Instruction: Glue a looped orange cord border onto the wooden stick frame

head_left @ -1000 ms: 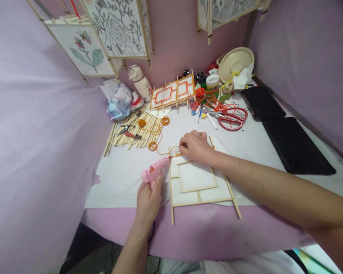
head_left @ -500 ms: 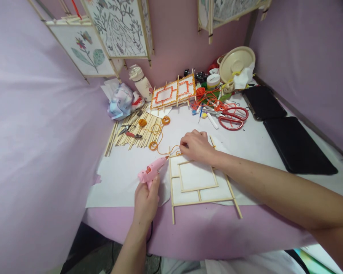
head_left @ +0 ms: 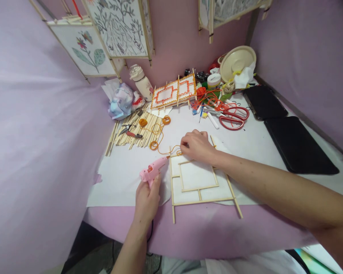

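Observation:
My left hand (head_left: 148, 201) is wrapped round the handle of a pink hot glue gun (head_left: 154, 169). Its nozzle is at the upper left corner of a wooden stick frame (head_left: 200, 201), which has a smaller rectangle of sticks inside it and white sheeting behind. My right hand (head_left: 196, 145) rests over the frame's far bar, fingers pinched on orange yarn (head_left: 177, 153) that lies in loops along that bar. The fingertips are partly hidden. From there the yarn runs left to small coils (head_left: 153, 145) on the table.
Left lie many thin sticks (head_left: 131, 140) with red-handled pruners (head_left: 130, 132) on top. Behind stands a yarn-trimmed panel (head_left: 173, 93) beside a bottle (head_left: 141, 82). Red scissors (head_left: 233, 118) and two black tablets (head_left: 300, 144) lie right. Picture panels (head_left: 118, 30) hang above.
The glue gun and my left hand have shifted very slightly to the right, along with a small shift of the whole view. My right hand keeps its place on the frame.

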`<state>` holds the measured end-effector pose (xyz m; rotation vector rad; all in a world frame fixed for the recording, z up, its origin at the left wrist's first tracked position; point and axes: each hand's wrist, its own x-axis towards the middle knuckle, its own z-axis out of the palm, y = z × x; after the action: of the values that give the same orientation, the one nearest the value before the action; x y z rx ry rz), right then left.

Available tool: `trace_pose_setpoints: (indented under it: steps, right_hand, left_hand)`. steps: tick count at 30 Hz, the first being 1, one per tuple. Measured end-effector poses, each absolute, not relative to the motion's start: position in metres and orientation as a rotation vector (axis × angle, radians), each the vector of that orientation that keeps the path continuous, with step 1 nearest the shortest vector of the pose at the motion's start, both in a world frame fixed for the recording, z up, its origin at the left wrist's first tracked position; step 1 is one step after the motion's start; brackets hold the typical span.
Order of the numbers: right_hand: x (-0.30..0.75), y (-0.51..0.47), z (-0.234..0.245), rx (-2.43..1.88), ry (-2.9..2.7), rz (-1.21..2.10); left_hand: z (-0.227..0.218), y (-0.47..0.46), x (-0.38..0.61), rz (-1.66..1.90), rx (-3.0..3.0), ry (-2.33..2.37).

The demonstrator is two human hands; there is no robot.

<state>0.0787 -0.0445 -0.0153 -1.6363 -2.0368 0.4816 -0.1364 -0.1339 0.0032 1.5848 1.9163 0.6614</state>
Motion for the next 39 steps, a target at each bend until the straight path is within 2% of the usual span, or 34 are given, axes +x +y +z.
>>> trace_pose_setpoints:
  steps: [39]
  right_hand:
    - [0.0787,-0.0445,-0.0178,-1.620,-2.014,0.463]
  left_hand:
    - [-0.0036,-0.1325,-0.1400,0.590,1.625,1.885]
